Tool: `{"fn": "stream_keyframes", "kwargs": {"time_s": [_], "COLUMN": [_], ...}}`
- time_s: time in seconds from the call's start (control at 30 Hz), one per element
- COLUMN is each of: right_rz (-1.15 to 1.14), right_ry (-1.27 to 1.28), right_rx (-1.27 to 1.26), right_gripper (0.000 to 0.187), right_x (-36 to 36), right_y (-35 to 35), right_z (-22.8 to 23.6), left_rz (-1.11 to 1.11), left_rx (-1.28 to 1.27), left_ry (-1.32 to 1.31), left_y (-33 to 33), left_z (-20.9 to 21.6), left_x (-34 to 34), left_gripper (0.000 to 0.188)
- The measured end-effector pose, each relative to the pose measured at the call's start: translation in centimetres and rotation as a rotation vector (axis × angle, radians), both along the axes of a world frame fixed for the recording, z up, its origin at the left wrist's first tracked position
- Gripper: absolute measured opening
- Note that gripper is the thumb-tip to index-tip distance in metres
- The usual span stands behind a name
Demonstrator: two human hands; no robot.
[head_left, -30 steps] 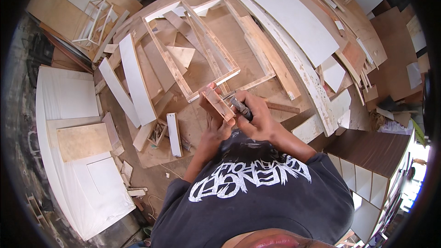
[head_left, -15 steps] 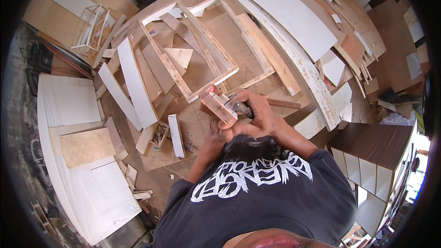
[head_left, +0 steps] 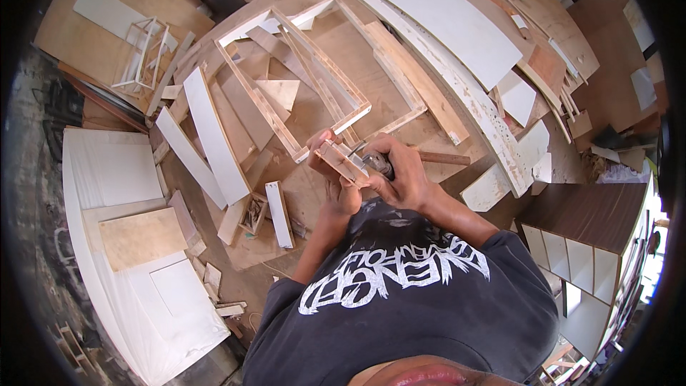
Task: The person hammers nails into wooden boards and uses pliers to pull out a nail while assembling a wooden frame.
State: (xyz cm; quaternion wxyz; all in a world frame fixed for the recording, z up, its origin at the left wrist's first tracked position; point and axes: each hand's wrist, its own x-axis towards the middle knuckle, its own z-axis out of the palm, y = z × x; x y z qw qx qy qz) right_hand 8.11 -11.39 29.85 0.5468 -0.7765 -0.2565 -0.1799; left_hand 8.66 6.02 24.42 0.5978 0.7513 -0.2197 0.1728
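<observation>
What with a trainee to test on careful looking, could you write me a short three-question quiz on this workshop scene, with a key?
1. Fill in the blank: the ____ grip holds the small wooden piece.
2. Multiple choice: where in the picture does the dark-brown-topped cabinet stand?
A) toward the left edge
B) toward the right edge
C) toward the top edge
3. True or false: the right grip is empty.

Key:
1. Left; the left grip has it.
2. B.
3. False; the right grip is closed around a metal tool.
</observation>
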Motion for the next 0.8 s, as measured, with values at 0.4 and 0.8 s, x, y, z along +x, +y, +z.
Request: {"fn": "stream_keyframes", "kwargs": {"time_s": [0.4, 0.8], "right_rz": [-0.094, -0.043], "right_ry": [0.007, 0.179], "right_rx": [-0.027, 0.058], "right_gripper": [0.055, 0.045], "right_x": [-1.2, -4.2], "right_y": [0.5, 0.6], "right_z": [-0.3, 0.9], "left_rz": [0.036, -0.157], "left_rx": [-0.003, -0.136], "left_ry": [-0.039, 0.093], "left_y": [-0.6, 0.1], "left_z": [-0.4, -2.5], "left_x": [0.5, -2.1], "left_gripper": [0.09, 0.084]}}
